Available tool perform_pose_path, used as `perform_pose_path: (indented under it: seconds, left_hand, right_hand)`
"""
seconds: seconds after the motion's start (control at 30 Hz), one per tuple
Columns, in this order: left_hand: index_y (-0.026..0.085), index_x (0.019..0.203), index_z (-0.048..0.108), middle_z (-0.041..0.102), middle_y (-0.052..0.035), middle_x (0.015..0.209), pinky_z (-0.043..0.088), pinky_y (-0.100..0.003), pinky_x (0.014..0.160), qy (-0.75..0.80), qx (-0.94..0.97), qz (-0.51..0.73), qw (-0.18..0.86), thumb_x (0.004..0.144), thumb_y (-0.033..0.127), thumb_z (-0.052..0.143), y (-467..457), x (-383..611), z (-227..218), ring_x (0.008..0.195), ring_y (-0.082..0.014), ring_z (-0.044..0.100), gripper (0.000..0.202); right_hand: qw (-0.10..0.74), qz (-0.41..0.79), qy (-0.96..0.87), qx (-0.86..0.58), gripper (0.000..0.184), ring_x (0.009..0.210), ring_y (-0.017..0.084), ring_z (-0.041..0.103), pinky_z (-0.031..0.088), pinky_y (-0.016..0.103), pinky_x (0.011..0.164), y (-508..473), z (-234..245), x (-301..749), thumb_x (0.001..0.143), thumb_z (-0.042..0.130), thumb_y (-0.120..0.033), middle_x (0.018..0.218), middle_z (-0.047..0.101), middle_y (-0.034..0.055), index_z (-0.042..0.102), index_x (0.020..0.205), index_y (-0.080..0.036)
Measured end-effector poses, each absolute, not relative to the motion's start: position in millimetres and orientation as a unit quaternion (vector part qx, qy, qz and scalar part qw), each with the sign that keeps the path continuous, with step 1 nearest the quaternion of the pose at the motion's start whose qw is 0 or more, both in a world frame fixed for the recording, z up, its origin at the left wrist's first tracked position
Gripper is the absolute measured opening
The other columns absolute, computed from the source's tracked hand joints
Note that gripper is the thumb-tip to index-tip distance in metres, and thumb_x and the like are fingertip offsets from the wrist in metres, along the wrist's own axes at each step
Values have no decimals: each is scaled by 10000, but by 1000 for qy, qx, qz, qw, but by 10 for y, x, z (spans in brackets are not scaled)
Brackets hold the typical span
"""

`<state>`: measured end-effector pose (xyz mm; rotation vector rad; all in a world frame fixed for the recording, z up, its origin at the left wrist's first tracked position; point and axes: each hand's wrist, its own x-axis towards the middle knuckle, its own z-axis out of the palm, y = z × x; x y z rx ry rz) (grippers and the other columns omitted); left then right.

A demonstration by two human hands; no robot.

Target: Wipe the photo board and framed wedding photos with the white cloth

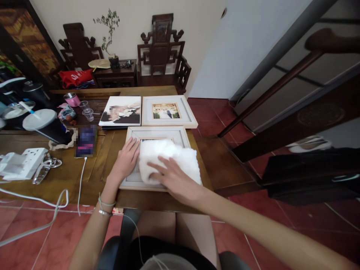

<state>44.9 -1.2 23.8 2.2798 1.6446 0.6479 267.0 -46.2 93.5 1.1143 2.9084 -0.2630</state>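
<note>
A pale wooden picture frame point(132, 133) with a grey-white mat lies flat at the table's near edge. My left hand point(128, 159) rests flat on its left side, fingers stretched out. Over the middle and right of this frame is a fluffy white cloth point(184, 157), hiding most of the picture. Pressing on the cloth from above, my right hand point(171, 176) has its fingers spread and slightly bent. Just behind lies a second pale frame point(189, 112) holding a small photo of figures outdoors. Left of that one is a white-edged photo panel point(123, 101).
A phone point(86, 140) on a white cable, a black cup point(46, 125), a power strip point(29, 161) and a clear hair claw point(43, 168) occupy the table's left side. Carved chairs point(162, 48) stand by the wall. A wooden railing point(270, 90) rises on the right.
</note>
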Motion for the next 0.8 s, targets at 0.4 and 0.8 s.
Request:
perform_pose_path:
  seconds: [0.4,0.8]
  left_hand:
    - [163,1541,226,225,-134,1615,169,-447,1226,524,758,352,163,1015,492,233,-32,428,269,1498,-232,184,620]
    - [191,1518,320,330,-105,1580,159,-445,1222,520,745,354,222,988,596,109,-72,410,289,1490,-233,219,700]
  right_hand:
    - [-7,13,920,392,497,1351,415,340,364,679,1020,309,880,1932,975,247,-54,1506,411,161,472,1411,-134]
    - [47,-49,963,261,359,1282,353,444,461,603,965,-535,838,2248,911,496,-78,1418,523,54,628,1189,-264]
